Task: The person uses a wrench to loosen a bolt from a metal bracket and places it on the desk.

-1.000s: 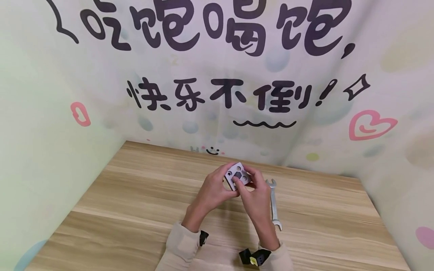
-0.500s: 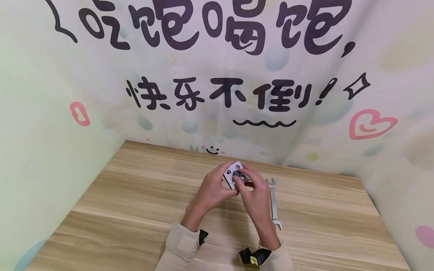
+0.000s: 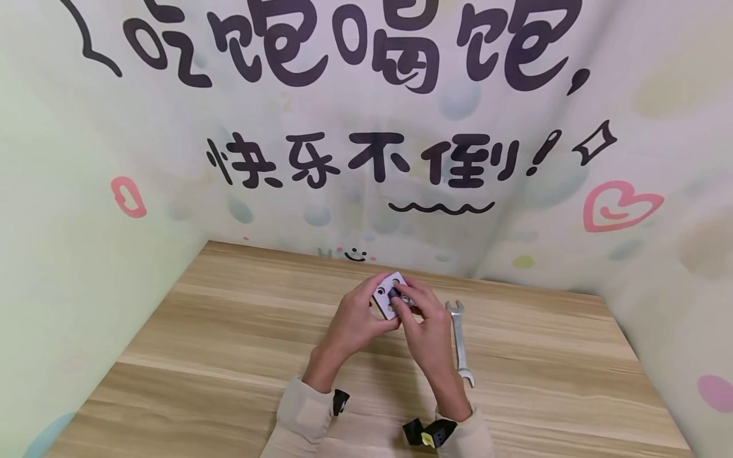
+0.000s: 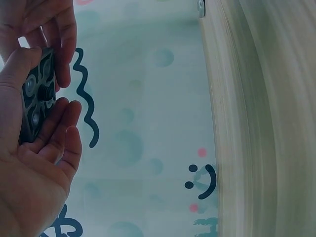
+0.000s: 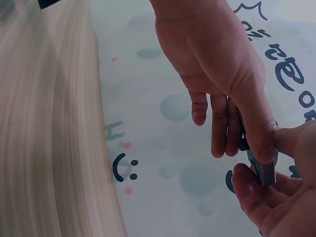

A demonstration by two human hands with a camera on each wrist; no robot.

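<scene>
In the head view, a square metal plate (image 3: 384, 304) with several round holes is held up above the table. A dark bolt head (image 3: 393, 293) sits at its middle. The left hand (image 3: 354, 319) grips the plate by its edges, thumb near the lower edge. With thumb and index finger the right hand (image 3: 431, 332) pinches the bolt head. The left wrist view shows the plate's other face, where a dark round bolt end (image 4: 46, 93) sticks out. From the right wrist the plate (image 5: 267, 173) appears nearly edge-on, partly covered by the fingers.
An open-ended wrench (image 3: 460, 343) lies on the wooden table (image 3: 240, 331), just right of the right hand. Behind the table hangs a printed cloth wall (image 3: 321, 216). A black device (image 3: 438, 434) is strapped at the right wrist.
The right index finger has moved left over the plate to the bolt head, closing toward the thumb. The left hand keeps its grip on the plate. The head view has shifted slightly.
</scene>
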